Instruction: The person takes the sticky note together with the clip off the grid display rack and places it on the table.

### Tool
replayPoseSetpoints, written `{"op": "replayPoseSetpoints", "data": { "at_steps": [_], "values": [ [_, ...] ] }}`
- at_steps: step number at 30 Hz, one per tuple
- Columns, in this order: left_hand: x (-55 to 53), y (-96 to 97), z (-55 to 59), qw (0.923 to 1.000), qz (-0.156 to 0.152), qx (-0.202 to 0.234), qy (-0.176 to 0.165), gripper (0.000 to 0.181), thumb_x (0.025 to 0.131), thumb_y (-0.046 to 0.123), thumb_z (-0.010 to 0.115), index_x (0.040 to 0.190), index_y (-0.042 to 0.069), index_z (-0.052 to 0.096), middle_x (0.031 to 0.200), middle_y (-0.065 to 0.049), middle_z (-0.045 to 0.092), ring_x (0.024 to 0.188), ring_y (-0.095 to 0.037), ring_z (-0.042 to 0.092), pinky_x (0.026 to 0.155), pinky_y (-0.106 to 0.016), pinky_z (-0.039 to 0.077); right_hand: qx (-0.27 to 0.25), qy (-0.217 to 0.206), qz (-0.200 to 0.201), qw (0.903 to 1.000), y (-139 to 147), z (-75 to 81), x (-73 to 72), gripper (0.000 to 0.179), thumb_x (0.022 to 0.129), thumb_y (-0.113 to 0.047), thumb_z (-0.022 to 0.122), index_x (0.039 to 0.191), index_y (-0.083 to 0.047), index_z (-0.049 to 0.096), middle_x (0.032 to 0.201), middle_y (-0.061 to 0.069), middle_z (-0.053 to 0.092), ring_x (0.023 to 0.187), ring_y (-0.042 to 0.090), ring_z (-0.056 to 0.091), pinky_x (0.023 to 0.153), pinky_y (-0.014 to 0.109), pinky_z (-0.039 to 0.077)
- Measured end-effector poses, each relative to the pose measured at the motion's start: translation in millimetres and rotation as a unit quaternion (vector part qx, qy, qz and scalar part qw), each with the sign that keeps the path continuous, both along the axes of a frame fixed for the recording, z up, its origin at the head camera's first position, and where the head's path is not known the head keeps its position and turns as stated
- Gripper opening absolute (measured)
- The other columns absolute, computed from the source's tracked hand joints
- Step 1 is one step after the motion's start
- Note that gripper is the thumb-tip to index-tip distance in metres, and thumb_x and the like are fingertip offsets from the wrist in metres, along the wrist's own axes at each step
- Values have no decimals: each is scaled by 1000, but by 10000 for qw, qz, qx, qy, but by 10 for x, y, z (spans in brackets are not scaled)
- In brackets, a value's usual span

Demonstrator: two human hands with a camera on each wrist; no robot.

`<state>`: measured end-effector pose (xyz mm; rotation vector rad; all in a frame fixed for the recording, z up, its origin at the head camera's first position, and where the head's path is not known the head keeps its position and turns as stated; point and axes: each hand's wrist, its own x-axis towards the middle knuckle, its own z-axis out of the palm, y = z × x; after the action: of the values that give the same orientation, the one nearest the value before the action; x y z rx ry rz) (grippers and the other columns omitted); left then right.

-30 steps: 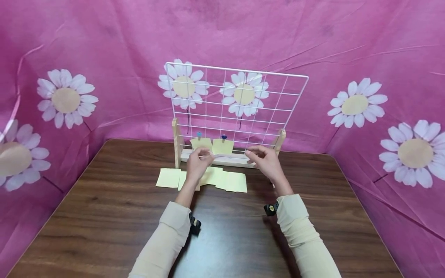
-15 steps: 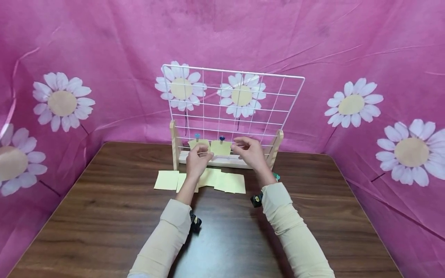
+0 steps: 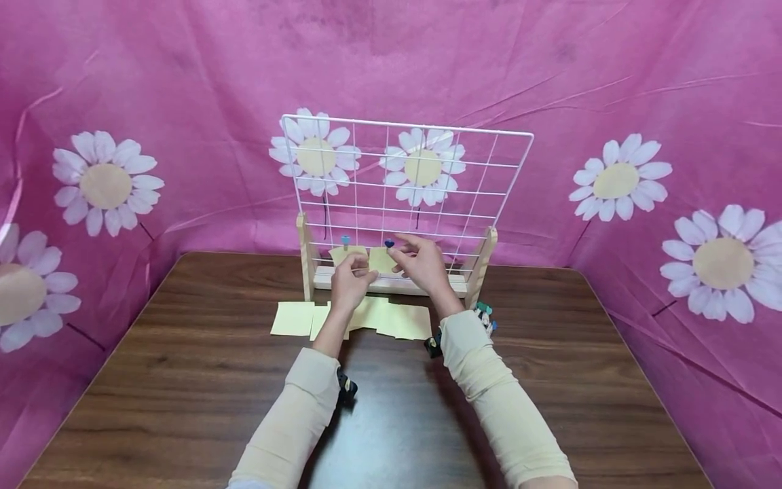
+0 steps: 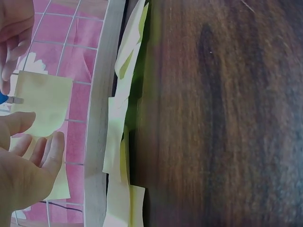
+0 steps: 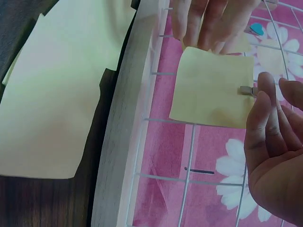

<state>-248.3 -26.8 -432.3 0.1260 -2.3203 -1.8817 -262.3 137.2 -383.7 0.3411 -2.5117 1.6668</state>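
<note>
A white wire grid [image 3: 406,125] stands in a wooden stand, with two yellow sticky notes on it. The left sticky note [image 3: 341,253] hangs from a light blue clip [image 3: 345,240], the other sticky note [image 4: 45,101] from a dark blue heart clip [image 3: 389,242]. My left hand [image 3: 351,282] is at the near edges of the notes, its fingers loosely bent; whether they touch paper I cannot tell. Beside the dark blue clip is my right hand [image 3: 423,265], fingertips close to it. In the right wrist view its fingers [image 5: 265,106] partly hide that clip [image 5: 246,90].
Several loose yellow sticky notes [image 3: 292,319] lie overlapping on the brown table [image 3: 201,380] before the stand. A small pile of coloured clips [image 3: 484,316] sits right of the stand, partly behind the right forearm. A pink flowered cloth [image 3: 214,81] surrounds the table.
My right hand has moved left along the grid to the dark blue clip, and the clip pile has come into view behind the forearm. The left hand has barely moved.
</note>
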Motion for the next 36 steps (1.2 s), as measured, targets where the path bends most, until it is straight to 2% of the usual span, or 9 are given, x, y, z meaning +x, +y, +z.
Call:
{"op": "replayPoseSetpoints", "data": {
  "at_steps": [7,15,22,26,29,33,36],
  "values": [
    [-32,19,-20,9999,62,44,94,36,86,3,76,120,2,65,106,-14,69,102,-31,68,89,-40,60,-153,-107,-36,9998,-95,-56,-58,38,98,-14,69,134,-1,64,110,22,72,65,20,72,67,52,64],
    [-48,33,-22,9995,128,273,49,43,84,0,74,125,5,61,103,-13,68,97,-30,69,81,-39,62,-269,-63,-259,9993,-155,-90,-110,34,98,-16,69,128,0,67,104,19,74,60,14,70,55,32,64],
    [-48,53,7,9988,155,462,-28,46,80,-6,73,124,4,63,103,-13,67,97,-30,68,79,-36,62,-346,-15,-444,9984,-169,-73,-120,28,98,-16,69,120,1,72,96,17,75,57,12,69,52,28,62],
    [-46,59,14,9991,255,348,22,37,79,-10,68,115,2,69,96,-10,68,88,-23,67,72,-28,60,-368,5,-515,9980,-166,-73,-120,25,97,-15,70,117,1,74,94,16,76,56,11,68,49,26,61],
    [-45,56,16,9987,322,394,72,26,83,-8,66,106,0,71,91,-8,68,78,-16,66,65,-24,59,-345,33,-531,9980,-163,-78,-121,23,97,-15,71,115,-1,75,93,15,76,56,10,69,49,25,60],
    [-51,56,31,9969,281,723,109,12,89,-5,66,100,-3,70,88,-10,67,67,-12,66,64,-25,63,-331,88,-529,9980,-157,-84,-125,23,96,-15,72,114,0,75,93,15,76,57,12,70,49,24,59],
    [-58,58,43,9955,251,903,113,9,91,-3,66,99,-4,70,86,-9,66,64,-13,67,64,-28,64,-315,119,-530,9980,-153,-84,-122,23,96,-15,72,113,0,76,93,15,76,56,12,69,48,24,59]
  ]
}}
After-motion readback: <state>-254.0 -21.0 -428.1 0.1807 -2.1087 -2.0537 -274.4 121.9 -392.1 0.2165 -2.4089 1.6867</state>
